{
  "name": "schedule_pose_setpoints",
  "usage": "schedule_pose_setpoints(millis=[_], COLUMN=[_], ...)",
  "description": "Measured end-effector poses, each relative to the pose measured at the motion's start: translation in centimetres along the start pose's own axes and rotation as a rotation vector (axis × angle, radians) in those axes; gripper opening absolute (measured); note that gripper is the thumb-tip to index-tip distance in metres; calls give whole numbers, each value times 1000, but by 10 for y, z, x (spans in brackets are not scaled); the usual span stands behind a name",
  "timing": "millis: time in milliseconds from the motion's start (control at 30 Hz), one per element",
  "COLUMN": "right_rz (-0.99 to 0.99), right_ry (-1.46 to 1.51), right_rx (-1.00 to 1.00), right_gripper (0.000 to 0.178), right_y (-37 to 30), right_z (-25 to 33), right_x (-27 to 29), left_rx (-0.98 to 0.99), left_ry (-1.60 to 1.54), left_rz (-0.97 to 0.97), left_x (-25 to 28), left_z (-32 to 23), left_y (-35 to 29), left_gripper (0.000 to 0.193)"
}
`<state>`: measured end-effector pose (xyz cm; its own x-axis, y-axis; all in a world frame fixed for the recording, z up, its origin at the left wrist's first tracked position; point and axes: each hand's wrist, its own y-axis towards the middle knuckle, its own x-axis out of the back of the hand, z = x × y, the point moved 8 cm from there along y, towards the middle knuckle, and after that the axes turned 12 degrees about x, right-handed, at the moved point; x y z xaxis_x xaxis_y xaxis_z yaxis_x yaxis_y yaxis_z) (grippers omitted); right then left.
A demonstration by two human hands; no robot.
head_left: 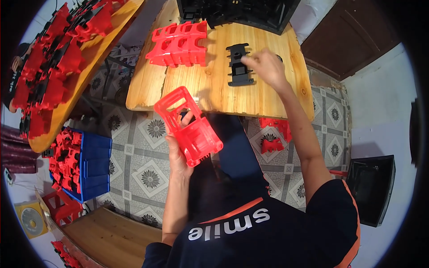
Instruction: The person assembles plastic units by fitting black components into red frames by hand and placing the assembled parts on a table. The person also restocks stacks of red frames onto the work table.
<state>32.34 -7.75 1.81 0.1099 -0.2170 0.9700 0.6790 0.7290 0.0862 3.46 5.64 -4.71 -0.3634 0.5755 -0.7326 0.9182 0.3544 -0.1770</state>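
A red plastic housing (196, 138) with cut-out openings is held tilted in my left hand (177, 149), in front of the table's near edge. The fingers of that hand wrap behind it and show through an opening. My right hand (267, 70) is over the table at the right, its fingers curled together and slightly blurred. The fingertips are beside a flat black plastic frame (240, 71) with side tabs that lies on the table; I cannot tell whether they touch it. Anything small between those fingers is hidden.
More red housings (178, 47) stand on the wooden table (277, 96), left of the black frame. A black crate (286, 13) with black parts sits at the back. Red-and-black assemblies fill a slanted board (114, 31) and a blue bin (96, 165) at the left. Red pieces (271, 144) lie below the table.
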Motion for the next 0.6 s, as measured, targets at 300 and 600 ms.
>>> schedule_pose_setpoints(millis=[300,600], right_rz=[-50,-335], right_ry=[449,546], right_rx=[414,262], right_gripper=[22,19], right_y=[33,-64], right_z=[-14,47], right_x=[-28,22], left_rx=[-48,-145], left_ry=[-176,-68], left_rz=[-6,-69], left_x=[3,6], left_z=[-13,-20], left_y=[-2,2], left_gripper=[69,94])
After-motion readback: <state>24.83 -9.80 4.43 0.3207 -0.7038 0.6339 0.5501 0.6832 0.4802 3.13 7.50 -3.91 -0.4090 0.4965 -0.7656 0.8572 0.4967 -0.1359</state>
